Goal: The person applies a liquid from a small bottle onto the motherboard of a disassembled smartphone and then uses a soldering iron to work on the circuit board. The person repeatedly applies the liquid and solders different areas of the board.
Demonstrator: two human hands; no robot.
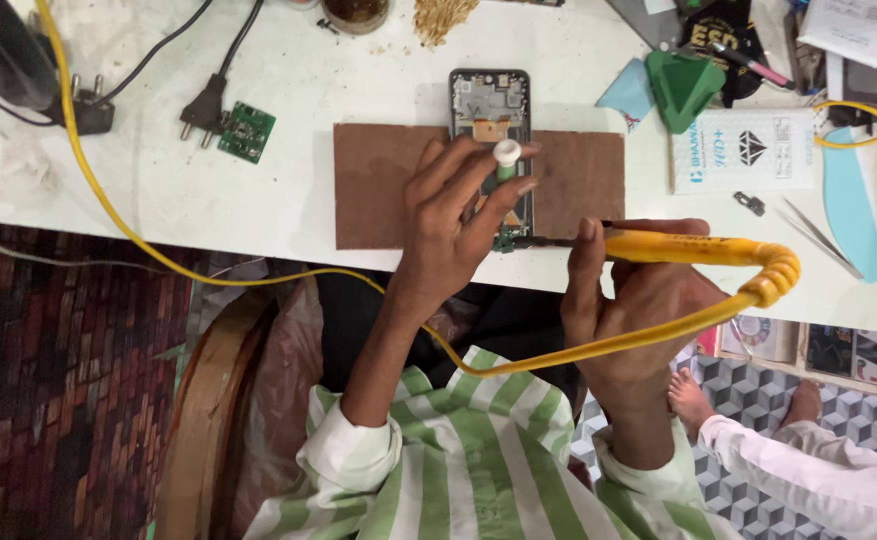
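An opened phone (pixel 490 108) with its back off lies on a brown mat (pixel 379 180) on the white table (pixel 259 200). My left hand (pixel 454 225) holds a small green tube with a white cap (pixel 506 158) over the phone's lower half. My right hand (pixel 629 300) grips a yellow soldering iron (pixel 699 248), whose dark tip points left toward the phone's bottom edge. Its yellow cord (pixel 109 200) loops under my arms and runs up to the table's far left.
A small green circuit board (pixel 247 131) and a black plug (pixel 202 108) lie at the left. A green triangular stand (pixel 681 87), a white flat box (pixel 744 150) and tweezers (pixel 814 235) sit at the right. Another person's bare feet (pixel 694 400) and white sleeve show lower right.
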